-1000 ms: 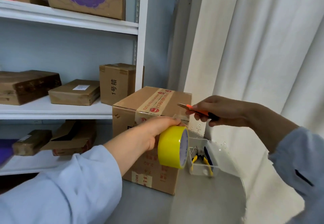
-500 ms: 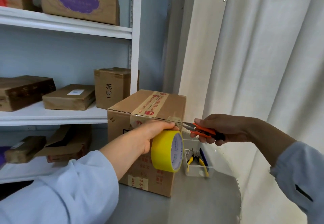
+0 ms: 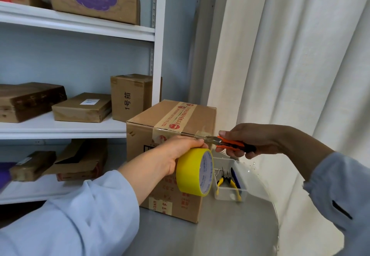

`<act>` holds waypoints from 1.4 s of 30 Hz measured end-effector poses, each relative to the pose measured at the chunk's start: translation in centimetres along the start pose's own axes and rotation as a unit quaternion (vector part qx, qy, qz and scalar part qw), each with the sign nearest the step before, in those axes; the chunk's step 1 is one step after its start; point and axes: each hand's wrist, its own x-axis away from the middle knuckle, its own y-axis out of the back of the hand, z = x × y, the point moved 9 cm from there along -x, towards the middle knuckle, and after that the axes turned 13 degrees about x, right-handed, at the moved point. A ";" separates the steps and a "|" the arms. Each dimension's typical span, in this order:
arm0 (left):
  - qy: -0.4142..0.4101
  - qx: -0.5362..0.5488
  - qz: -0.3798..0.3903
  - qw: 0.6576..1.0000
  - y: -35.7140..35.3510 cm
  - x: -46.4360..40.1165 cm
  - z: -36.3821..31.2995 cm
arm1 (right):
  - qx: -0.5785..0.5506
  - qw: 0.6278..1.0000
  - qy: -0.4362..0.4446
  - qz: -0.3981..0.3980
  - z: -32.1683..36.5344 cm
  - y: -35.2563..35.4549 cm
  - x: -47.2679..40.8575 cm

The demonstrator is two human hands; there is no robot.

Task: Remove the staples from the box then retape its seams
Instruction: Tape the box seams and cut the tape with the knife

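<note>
The left hand [image 3: 176,153] grips a yellow tape roll [image 3: 195,172], fingers curled over its top, holding it against the front face of the box [image 3: 172,121] just below the top edge. A strip of clear tape [image 3: 201,134] runs from the roll along that edge toward the box's right corner. The right hand [image 3: 252,140] is curled round orange-handled snips [image 3: 230,144], whose blades meet the strip at the corner. The box stands on the grey tabletop [image 3: 230,231], printed tape along its top seam. Just right of it sits a clear tray [image 3: 230,193] with yellow-handled pliers [image 3: 228,183] inside. Behind are white shelves [image 3: 80,127] carrying cartons, and a pale curtain [image 3: 290,65] hangs to the right.
</note>
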 end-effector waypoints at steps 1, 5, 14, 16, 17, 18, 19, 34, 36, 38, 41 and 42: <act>-0.004 -0.001 0.001 1.000 0.0 0.0 0.0 | 0.000 1.000 -0.002 -0.005 0.2 0.0 -0.2; -0.014 -0.005 0.002 1.000 0.0 0.1 -0.2 | 0.002 1.000 -0.012 -0.011 0.7 0.0 -0.7; -0.020 0.001 -0.001 1.000 0.0 0.2 -0.5 | 0.015 0.999 -0.012 -0.028 1.7 0.1 -1.0; -0.019 0.000 -0.001 1.000 0.1 0.2 -0.4 | 0.025 0.999 -0.015 -0.029 1.9 0.2 -0.9; -0.020 0.001 0.000 1.000 0.0 0.2 -0.4 | 0.033 0.999 -0.018 -0.030 2.0 0.3 -0.8; -0.020 0.002 -0.001 1.000 0.1 0.2 -0.3 | 0.040 0.999 -0.021 -0.030 2.1 0.3 -0.8; -0.020 0.001 -0.001 1.000 0.0 0.2 -0.3 | 0.047 0.998 -0.026 -0.032 2.1 0.4 -0.7; -0.021 0.042 -0.006 0.999 0.1 0.0 -0.2 | 0.163 0.912 0.078 -0.368 5.2 1.7 -1.7; -0.021 0.035 0.002 0.999 0.2 0.1 -0.3 | 0.145 0.913 0.083 -0.372 4.8 1.7 -2.1; -0.022 0.003 0.008 1.000 0.5 0.3 -0.4 | 0.141 0.916 0.085 -0.366 4.7 1.8 -2.3; -0.042 -0.051 0.003 0.998 1.7 0.7 -0.4 | 0.140 0.916 0.083 -0.366 4.6 1.8 -2.4; -0.057 -0.074 -0.004 0.996 2.2 0.9 -0.6 | 0.141 0.915 0.082 -0.368 4.5 1.7 -2.4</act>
